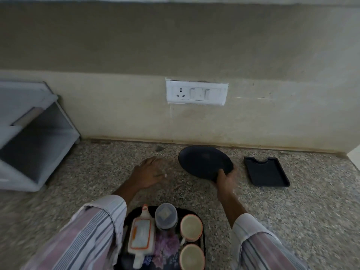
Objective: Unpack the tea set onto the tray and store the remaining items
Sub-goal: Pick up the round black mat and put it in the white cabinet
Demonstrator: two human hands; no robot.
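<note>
A dark floral tray (201,248) lies at the near edge of the counter. On it stand a white teapot with orange trim (140,235), a clear lidded jar (166,216) and two cream cups with orange rims (191,227) (191,257). My right hand (226,180) grips the near rim of a round black plate (204,162), which is tilted above the counter near the wall. My left hand (150,173) hovers palm down over the counter left of the plate, fingers spread, holding nothing.
A black rectangular tray (266,173) lies on the speckled counter (311,211) to the right of the plate. A white open shelf unit (37,133) stands at the left. A wall socket plate (196,93) sits above the counter.
</note>
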